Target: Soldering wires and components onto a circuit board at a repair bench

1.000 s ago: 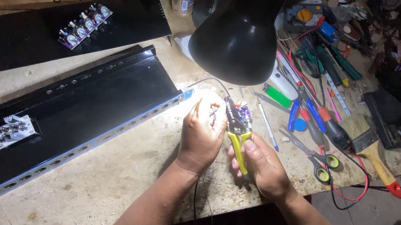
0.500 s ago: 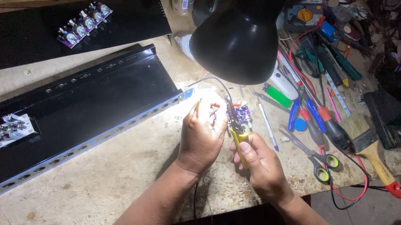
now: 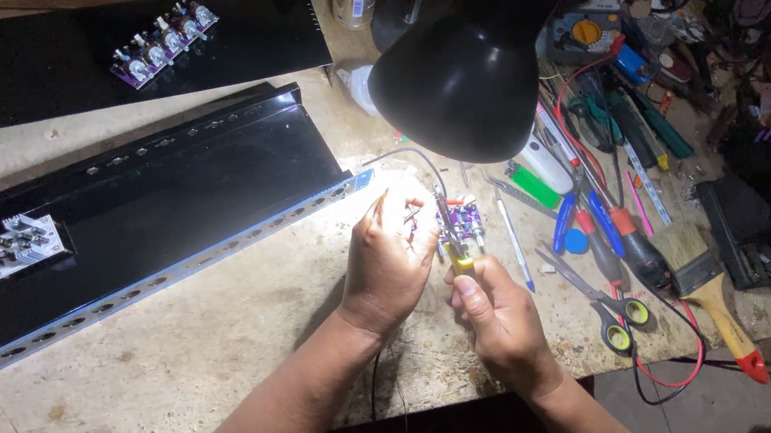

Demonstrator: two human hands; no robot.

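my right hand (image 3: pixel 502 324) grips the yellow-handled tool (image 3: pixel 458 255) at the purple board (image 3: pixel 462 224), left hand (image 3: pixel 390 259) pinching a wire (image 3: pixel 403 154) beside it

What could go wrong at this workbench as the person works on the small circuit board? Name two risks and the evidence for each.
The yellow-handled tool in the right hand sits right beside the left hand, whose fingers steady the purple circuit board; a slip might hurt them. The black lamp shade hangs low above both hands, so a raised hand could knock it.
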